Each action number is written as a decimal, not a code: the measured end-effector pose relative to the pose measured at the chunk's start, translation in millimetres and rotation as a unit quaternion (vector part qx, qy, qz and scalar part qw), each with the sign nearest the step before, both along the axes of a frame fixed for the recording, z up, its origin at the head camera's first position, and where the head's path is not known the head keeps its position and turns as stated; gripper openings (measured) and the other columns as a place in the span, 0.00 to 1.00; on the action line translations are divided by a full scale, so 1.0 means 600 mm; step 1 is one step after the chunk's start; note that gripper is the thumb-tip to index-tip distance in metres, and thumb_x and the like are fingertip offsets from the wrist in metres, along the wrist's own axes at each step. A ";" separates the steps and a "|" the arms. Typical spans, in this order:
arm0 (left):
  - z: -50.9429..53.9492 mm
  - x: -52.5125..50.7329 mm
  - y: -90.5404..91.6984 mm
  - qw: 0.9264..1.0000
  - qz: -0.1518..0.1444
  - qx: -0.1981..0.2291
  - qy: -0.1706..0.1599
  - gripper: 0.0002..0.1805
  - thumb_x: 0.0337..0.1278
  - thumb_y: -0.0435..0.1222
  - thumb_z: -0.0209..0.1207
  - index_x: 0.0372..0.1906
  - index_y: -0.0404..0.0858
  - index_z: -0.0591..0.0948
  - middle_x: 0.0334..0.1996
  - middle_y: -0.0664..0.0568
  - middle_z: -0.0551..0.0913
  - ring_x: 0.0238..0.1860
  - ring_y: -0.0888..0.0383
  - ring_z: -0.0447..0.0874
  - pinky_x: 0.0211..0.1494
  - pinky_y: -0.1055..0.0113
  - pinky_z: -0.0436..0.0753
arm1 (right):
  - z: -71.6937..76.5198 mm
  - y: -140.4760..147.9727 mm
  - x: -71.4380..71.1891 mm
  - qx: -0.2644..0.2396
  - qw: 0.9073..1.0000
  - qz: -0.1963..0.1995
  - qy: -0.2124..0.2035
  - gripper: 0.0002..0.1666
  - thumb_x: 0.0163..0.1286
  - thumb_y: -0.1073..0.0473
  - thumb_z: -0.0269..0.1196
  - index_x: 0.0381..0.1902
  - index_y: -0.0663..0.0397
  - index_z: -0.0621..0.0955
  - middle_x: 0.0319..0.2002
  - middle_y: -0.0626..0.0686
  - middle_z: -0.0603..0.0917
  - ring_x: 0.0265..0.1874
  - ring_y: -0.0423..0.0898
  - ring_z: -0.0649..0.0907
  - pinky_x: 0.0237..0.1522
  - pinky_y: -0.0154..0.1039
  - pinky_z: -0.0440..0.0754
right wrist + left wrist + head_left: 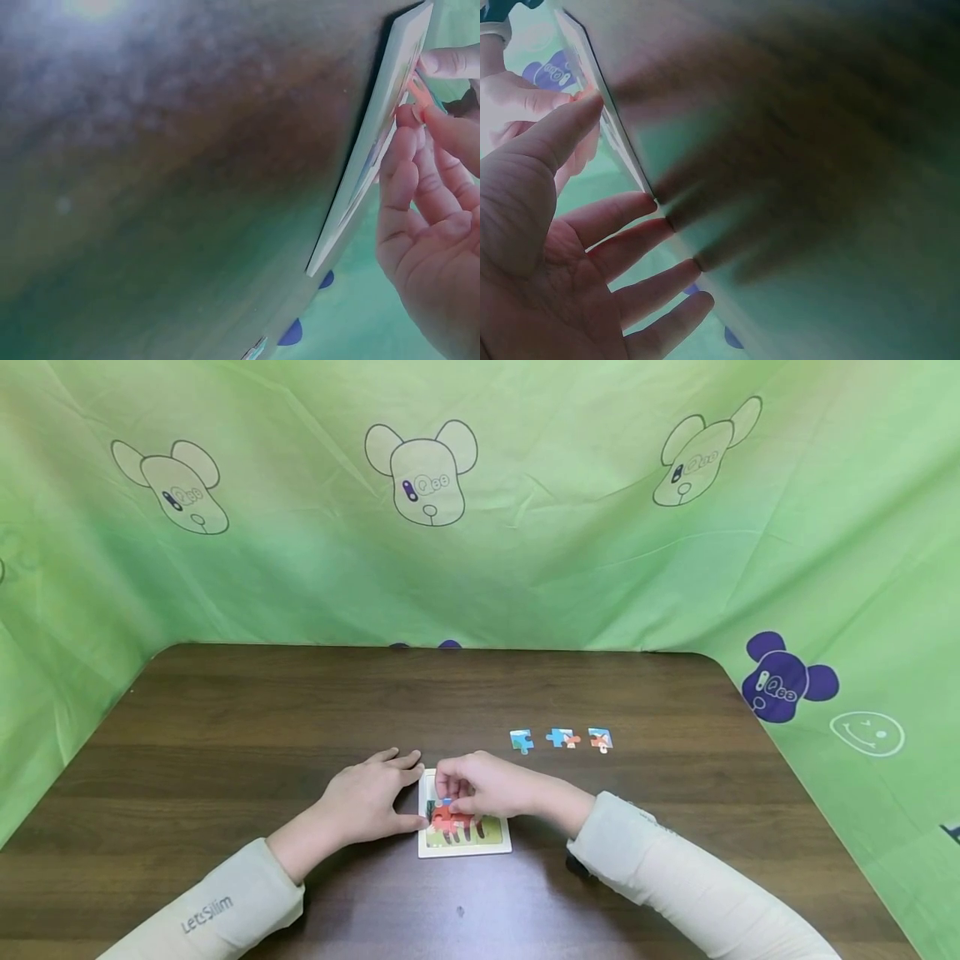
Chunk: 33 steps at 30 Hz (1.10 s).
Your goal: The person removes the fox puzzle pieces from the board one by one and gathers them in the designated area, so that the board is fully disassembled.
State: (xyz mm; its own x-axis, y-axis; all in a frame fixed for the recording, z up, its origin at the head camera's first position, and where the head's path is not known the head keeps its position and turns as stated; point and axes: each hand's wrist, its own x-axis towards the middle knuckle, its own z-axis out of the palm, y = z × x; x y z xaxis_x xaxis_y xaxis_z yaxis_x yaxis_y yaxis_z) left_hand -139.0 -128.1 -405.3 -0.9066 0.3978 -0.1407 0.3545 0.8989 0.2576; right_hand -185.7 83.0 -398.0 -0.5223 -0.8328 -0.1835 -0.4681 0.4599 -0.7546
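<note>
Currently, puzzle board (465, 853): lying flat on the worktop (300, 710), between left hand (363, 802) and right hand (491, 783); probably placed so for easy reach from both sides.
Left hand: laid beside the board with fingers (652, 290) apart and nearly straight, clamped on nothing; touching the left rim with the thumb, reaching the far-left corner with the index finger; presumably a brace against sliding.
Right hand: bent over the board, with thumb and fingertips together, clamped on a red piece (421, 91); a light pinch, likely chosen for fine turning.
Red piece: over the left part of the board, close to the left thumb; seated or just above, cannot tell.
Board picture: red shapes at mid-height, green ground with dark stripes below, pale strip at upper left; upper right hidden behind the right hand.
Loose pieces (561, 737): three, spaced in a row beyond the board and to its right, picture side up; perhaps for telling apart at a glance.
Backdrop (525, 568): green cloth, printed with cartoon heads, hanging behind the worktop.
</note>
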 end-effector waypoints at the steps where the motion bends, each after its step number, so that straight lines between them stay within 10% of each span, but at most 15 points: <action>1: 0.000 0.000 0.000 1.000 0.000 0.000 0.000 0.38 0.48 0.58 0.70 0.65 0.48 0.79 0.70 0.52 0.73 0.73 0.43 0.67 0.59 0.43 0.80 | 0.000 0.000 0.000 -0.001 1.000 -0.001 -0.004 0.06 0.66 0.72 0.62 0.35 0.59 0.77 0.28 0.49 0.78 0.26 0.35 0.77 0.25 0.32 0.84; 33: -0.008 -0.002 0.000 1.000 -0.002 -0.010 0.010 0.39 0.48 0.59 0.69 0.65 0.47 0.79 0.71 0.52 0.72 0.73 0.44 0.67 0.58 0.43 0.80 | 0.002 0.044 -0.006 -0.030 0.999 -0.017 0.034 0.04 0.67 0.69 0.62 0.36 0.57 0.79 0.29 0.47 0.83 0.31 0.35 0.78 0.38 0.31 0.80</action>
State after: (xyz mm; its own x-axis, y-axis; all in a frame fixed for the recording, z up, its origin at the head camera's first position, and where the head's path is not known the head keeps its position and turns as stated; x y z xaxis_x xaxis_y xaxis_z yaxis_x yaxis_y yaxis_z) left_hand -140.1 -127.9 -410.0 -0.9080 0.3981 -0.1307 0.3621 0.9025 0.2332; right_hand -189.5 109.2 -396.7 -0.5600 -0.8228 -0.0973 -0.5043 0.4317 -0.7479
